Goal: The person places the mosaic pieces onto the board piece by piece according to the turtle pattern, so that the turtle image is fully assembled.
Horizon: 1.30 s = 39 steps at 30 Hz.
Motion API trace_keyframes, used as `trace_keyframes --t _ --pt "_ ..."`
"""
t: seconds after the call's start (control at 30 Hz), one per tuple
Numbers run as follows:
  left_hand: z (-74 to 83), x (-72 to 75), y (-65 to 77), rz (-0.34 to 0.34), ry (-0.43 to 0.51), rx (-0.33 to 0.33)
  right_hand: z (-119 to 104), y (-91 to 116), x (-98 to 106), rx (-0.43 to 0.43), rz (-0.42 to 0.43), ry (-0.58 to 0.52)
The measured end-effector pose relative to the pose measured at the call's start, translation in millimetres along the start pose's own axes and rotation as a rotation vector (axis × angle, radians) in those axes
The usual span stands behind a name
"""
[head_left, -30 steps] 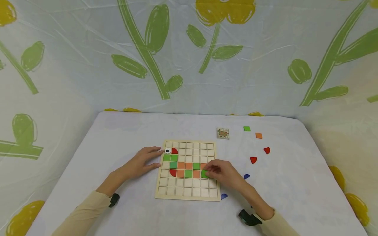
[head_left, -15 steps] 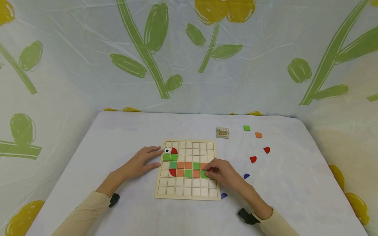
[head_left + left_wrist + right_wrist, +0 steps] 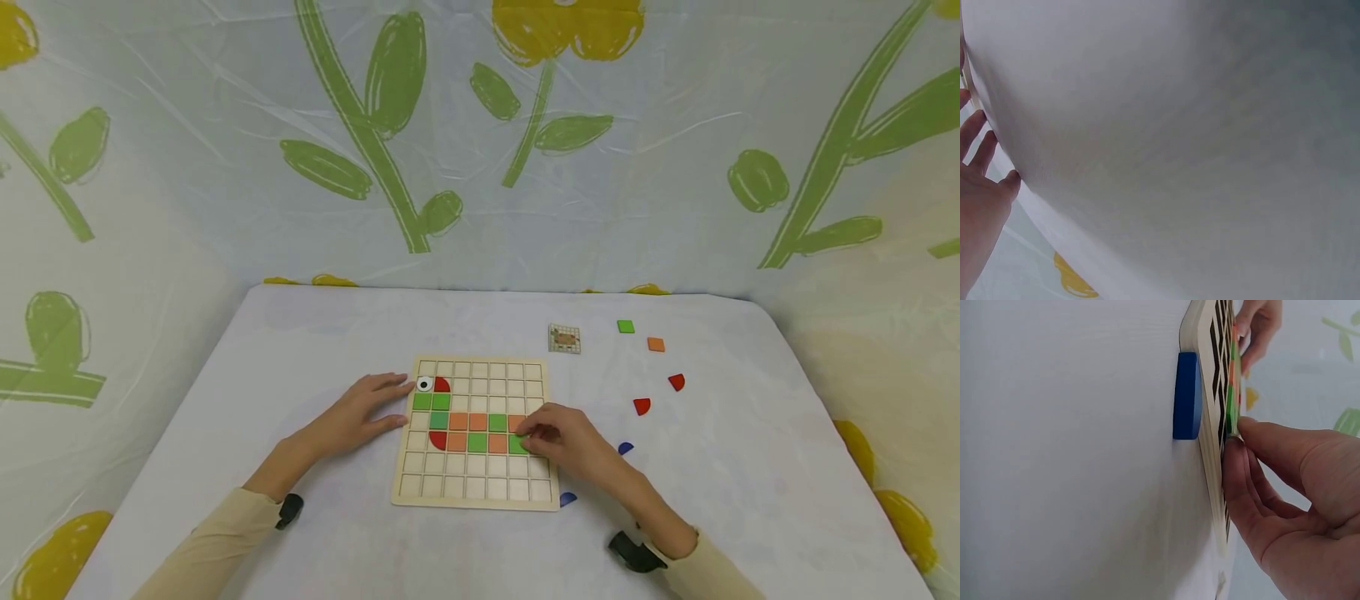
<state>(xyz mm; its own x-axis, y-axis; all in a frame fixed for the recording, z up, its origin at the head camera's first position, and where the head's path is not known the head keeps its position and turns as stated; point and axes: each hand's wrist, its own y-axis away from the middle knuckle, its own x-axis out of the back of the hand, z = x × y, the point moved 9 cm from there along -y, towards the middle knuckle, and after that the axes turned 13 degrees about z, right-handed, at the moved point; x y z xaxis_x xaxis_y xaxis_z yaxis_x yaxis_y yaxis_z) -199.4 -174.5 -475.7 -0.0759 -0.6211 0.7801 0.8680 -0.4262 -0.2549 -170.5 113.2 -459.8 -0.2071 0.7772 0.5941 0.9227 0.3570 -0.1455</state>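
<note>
Basically no visible shift this past second: right hand (image 3: 566, 437) holds a narrow grip on the green tile (image 3: 516, 444) at the board's (image 3: 480, 503) right side, left hand (image 3: 367, 408) relaxed at its left edge, so tile looks seated, unreleased.

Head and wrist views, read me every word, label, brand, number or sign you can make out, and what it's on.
None: no text can be read in any view.
Pattern card: grid picture; any lettering is too small to read.
Wooden grid board: no readable marking.
</note>
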Motion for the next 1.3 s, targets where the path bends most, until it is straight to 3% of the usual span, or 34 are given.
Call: trace_keyframes --t 0.4,0.77,1.03,1.3 --pt "-1.3 1.0 0.9 0.019 -0.007 -0.028 15.9 -7.7 26.5 -0.016 0.072 0.037" --pt "-2.6 0.2 2.6 -0.006 -0.001 0.008 36.5 -16.4 51.1 -0.030 0.139 0.105" --pt "3.2 3.5 3.2 0.028 -0.002 -0.028 50.4 -23.9 76.5 -0.059 0.209 0.147" --pt "0.3 0.6 3.0 -0.003 0.005 0.020 68.6 -33.1 101.4 -0.113 0.257 0.186"
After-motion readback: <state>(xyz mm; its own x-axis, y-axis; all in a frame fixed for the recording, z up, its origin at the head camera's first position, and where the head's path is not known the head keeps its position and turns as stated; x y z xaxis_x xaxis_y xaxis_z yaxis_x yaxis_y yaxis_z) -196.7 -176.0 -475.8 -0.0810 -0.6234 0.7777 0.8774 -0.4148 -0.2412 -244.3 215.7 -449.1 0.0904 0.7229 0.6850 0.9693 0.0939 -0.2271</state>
